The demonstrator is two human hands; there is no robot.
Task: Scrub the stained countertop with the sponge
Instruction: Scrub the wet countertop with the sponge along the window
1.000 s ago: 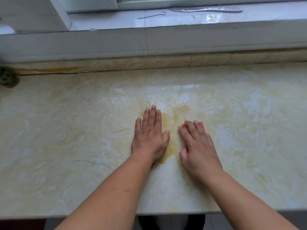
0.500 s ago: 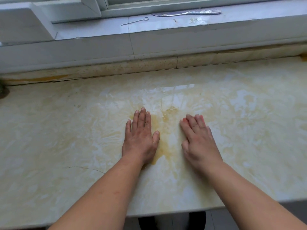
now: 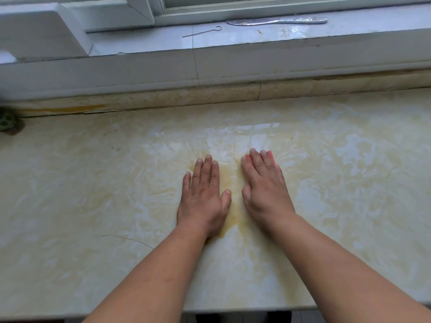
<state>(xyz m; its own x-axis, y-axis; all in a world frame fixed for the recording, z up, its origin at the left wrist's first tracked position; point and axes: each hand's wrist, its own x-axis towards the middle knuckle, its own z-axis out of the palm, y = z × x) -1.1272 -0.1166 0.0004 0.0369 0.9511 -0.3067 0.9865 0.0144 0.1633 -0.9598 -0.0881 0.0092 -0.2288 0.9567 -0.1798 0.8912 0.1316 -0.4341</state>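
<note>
My right hand (image 3: 265,190) presses flat on the pink sponge (image 3: 271,156), mostly hidden beneath my fingers, while my left hand (image 3: 204,197) rests open beside the yellow stain (image 3: 229,183) between my 2 hands, so the wet countertop (image 3: 93,194) could probably let the sponge slide out.

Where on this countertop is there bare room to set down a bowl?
Free: the stretch left of the left hand, up to the green object, and the stretch right of the right hand. Crowded: the middle, where both hands and the sponge cover the yellow stain.
</note>
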